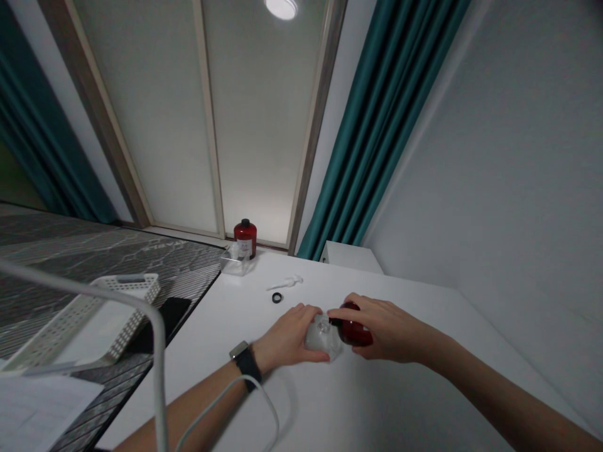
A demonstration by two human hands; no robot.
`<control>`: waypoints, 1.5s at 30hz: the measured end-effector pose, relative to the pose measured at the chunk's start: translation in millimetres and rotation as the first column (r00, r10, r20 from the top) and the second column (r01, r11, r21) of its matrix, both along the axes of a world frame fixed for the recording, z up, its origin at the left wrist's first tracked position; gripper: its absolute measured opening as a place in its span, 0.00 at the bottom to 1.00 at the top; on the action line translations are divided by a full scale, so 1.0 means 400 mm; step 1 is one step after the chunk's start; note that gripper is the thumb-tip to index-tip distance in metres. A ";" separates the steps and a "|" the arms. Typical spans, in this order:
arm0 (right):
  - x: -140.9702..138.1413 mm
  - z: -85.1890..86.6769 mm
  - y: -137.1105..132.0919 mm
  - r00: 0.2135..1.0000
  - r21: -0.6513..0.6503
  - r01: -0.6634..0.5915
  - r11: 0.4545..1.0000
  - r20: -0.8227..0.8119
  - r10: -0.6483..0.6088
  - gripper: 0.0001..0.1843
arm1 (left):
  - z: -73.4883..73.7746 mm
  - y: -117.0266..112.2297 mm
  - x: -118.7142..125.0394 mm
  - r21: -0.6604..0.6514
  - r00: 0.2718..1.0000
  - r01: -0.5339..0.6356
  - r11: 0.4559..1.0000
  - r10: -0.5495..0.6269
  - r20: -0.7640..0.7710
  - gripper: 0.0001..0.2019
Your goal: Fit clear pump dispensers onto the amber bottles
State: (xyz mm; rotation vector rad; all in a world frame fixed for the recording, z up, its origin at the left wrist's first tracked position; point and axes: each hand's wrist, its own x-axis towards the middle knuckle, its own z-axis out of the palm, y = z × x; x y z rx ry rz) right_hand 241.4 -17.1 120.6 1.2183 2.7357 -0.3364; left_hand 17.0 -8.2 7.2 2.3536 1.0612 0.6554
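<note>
A glossy dark-red bottle (357, 334) tilts, its black neck beside the mouth of a squat clear bottle (320, 340) on the smooth white table (226, 314), near a slim white pump (285, 283) and black ring (273, 298). Whether the necks touch is unclear. The left hand (296, 333) curls around the clear bottle; the right hand (389, 328) grips and partly hides the red one.

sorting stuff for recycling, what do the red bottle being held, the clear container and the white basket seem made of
Red bottle in the right hand: glossy, probably tinted plastic, going by its deep colour and sheen; glass is possible. Clear container in the left hand: transparent plastic or glass; see-through walls fit both. White basket: likely matte moulded plastic, given its regularly perforated walls.
</note>
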 end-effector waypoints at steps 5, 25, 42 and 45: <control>0.001 -0.003 0.001 1.000 0.015 -0.011 1.000 -0.009 0.011 0.38 | -0.001 0.000 -0.001 0.001 1.000 0.008 1.000 -0.008 0.004 0.33; 0.000 -0.006 0.004 1.000 0.025 -0.014 1.000 0.022 0.013 0.38 | -0.005 0.002 0.000 0.011 1.000 0.002 1.000 -0.002 -0.002 0.33; 0.001 -0.005 0.003 1.000 0.030 -0.020 0.999 0.022 0.019 0.39 | -0.005 0.001 -0.001 0.021 1.000 0.006 1.000 -0.006 0.014 0.32; 0.001 -0.005 0.003 1.000 0.028 -0.022 0.999 0.016 0.022 0.39 | -0.005 0.001 -0.001 0.023 1.000 0.009 1.000 -0.009 0.008 0.32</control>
